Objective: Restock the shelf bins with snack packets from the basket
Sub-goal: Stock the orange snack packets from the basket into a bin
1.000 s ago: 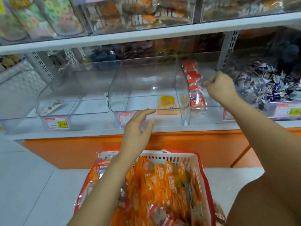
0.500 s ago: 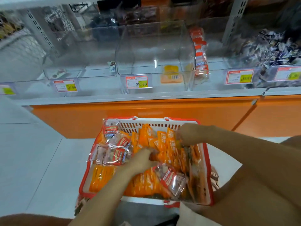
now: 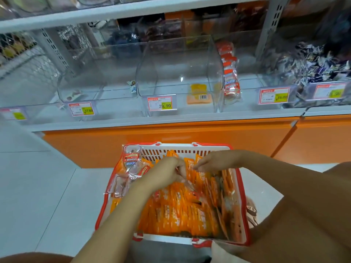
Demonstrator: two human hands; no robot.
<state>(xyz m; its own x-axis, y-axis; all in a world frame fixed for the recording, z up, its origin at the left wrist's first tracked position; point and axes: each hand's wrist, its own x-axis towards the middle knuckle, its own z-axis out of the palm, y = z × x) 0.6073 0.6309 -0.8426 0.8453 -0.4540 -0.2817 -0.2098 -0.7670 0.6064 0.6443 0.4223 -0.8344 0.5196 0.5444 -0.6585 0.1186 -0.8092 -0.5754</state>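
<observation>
Packets (image 3: 180, 211), glossy orange, fill slatted plastic basket (image 3: 180, 151).

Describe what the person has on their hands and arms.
The left hand and right hand wear no gloves. The left forearm and right forearm are uncovered to the frame's edge, with no sleeve, watch or bracelet showing. No ring shows either.

— How is the scene lit?
— Brightly and evenly; a small white glint is caught on the clear bin (image 3: 180, 59), while the back of the shelf (image 3: 171, 120) is left in shade.
— And sharpness?
— The packets (image 3: 176, 211) are slightly smeared. Straight lines are bowed toward the edges, and the corners are softened.
</observation>
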